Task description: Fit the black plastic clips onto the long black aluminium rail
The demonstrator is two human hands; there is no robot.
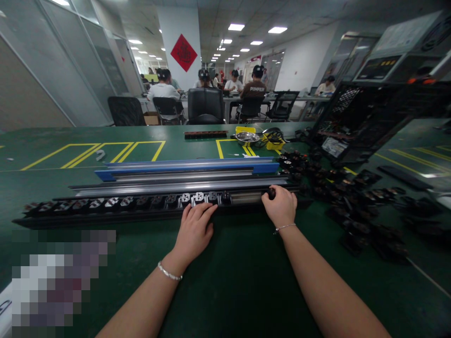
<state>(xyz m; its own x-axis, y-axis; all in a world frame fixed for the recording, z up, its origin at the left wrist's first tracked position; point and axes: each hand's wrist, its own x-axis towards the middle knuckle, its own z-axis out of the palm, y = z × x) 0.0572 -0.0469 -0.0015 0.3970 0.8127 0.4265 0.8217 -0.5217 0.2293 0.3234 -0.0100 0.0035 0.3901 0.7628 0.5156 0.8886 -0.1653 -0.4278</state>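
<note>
A long black rail (246, 197) lies across the green table. Its left and middle parts carry a row of several black socket-like modules (142, 201), some with shiny faces. Toward the right end, a stretch of bare metal channel shows. My left hand (195, 230) rests at the rail's front edge, its fingers stretched out and touching beside the modules with shiny faces. Over the right part of the rail, my right hand (283, 206) pinches a small black module (271, 193), mostly covered by the fingers.
Behind the rail lie silver strips (183, 186) and a blue profile (260, 167). Loose black modules (359, 230) are heaped on the right. Farther back are a metal bowl (247, 137), a dark strip (206, 134) and an opened computer case (345, 117). People sit at far desks.
</note>
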